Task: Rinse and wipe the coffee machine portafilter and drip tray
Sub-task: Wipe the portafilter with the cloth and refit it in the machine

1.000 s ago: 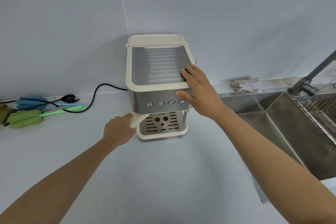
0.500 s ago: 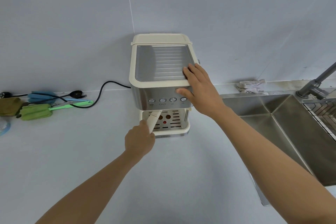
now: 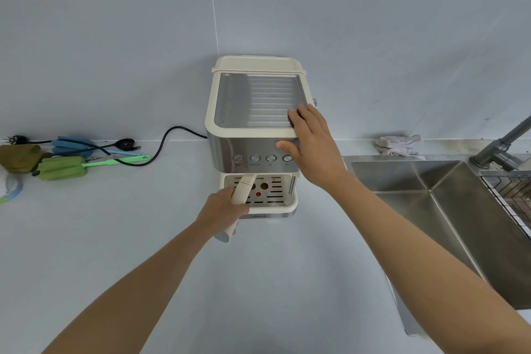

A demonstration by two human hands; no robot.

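— What are your fingers doing right now?

— The fingers of my left hand (image 3: 222,211) are curling tight around the cream handle of the portafilter (image 3: 240,193). The handle is pointing toward me and a little left, its end poking out below my fist. Its far end is running up under the machine's front; I can't tell whether the head is locked in.

— And the other hand?

— My right hand (image 3: 313,142) is lying flat on the front right corner of the coffee machine (image 3: 255,135), fingers spread and gripping nothing. The fingertips are resting on the ribbed metal top, and the thumb is pressing against the steel front just above the row of round buttons.

— Where is the drip tray?

— The drip tray (image 3: 270,201) is sitting in the base of the machine, directly under the portafilter, its slotted metal grate showing beside my left hand.

— What is lying around the machine?

— It is standing on a pale counter (image 3: 287,282) against the tiled wall. A black power cord (image 3: 163,144) is trailing off to the left, past a green bottle brush (image 3: 60,168) and a blue one (image 3: 71,145). On the right, the steel sink (image 3: 431,204) is sitting beside the machine, with a faucet (image 3: 500,146) at its back and a crumpled grey cloth (image 3: 398,145) on the ledge behind it.
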